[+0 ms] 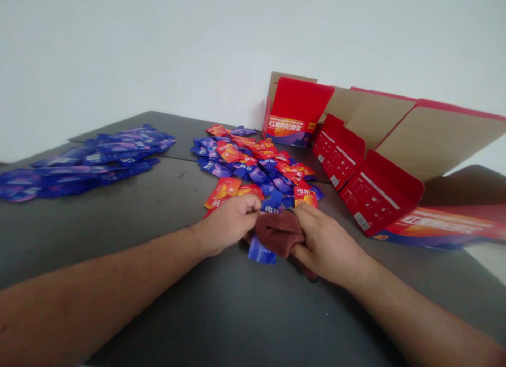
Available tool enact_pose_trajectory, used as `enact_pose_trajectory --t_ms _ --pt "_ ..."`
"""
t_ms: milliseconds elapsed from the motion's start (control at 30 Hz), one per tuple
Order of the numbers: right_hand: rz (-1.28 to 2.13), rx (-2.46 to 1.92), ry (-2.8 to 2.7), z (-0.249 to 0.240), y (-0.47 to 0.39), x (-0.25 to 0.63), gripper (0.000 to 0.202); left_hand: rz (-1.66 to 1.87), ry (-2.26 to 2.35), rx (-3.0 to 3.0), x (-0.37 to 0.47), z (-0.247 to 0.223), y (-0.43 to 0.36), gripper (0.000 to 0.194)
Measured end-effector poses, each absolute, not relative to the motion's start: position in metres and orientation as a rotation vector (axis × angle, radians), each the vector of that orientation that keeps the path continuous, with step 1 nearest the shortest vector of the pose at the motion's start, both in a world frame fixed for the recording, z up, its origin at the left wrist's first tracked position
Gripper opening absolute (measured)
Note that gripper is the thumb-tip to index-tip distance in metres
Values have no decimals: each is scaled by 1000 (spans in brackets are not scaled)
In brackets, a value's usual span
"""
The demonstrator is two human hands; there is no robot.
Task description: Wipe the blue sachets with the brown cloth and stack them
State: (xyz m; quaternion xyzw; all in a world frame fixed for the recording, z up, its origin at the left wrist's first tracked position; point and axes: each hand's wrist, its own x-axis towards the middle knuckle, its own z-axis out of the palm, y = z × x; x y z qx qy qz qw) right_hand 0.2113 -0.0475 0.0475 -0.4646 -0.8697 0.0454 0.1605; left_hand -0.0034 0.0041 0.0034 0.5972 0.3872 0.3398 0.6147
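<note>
Near the middle of the dark table, my left hand (231, 223) pinches the left edge of a blue sachet (262, 252). A brown cloth (279, 232) is bunched in my right hand (326, 244) and lies across the front of that sachet, whose top and bottom ends show above and below it. Just behind my left hand lie red-orange sachets (225, 190). Another red-orange sachet (305, 196) is right behind my right hand. Farther back spreads a mixed pile of red and blue sachets (253, 158).
At the left, a long heap of blue sachets (98, 156) covers part of the table (177, 314). Open red cartons (290, 111) with raised flaps stand along the back right, and one carton (443, 224) reaches the right edge. A pale wall rises behind.
</note>
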Motion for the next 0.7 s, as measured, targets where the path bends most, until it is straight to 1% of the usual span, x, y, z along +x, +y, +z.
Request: enact_pose_trajectory --t_ms 133,200,333,533,700 --pt "245 -1127 -2655 47 -52 208 21 824 901 1508 -5 4 5 20" --pt "225 -1139 -2653 48 -51 209 22 818 898 1495 -5 4 5 19" --pt "133 -1331 -2508 49 -46 212 22 784 890 1393 -4 4 4 18" --pt "262 -1117 -2686 50 -52 207 23 813 916 1511 -5 6 3 21" --pt "136 -1363 -2501 50 -48 210 19 796 895 1400 -4 1 5 21"
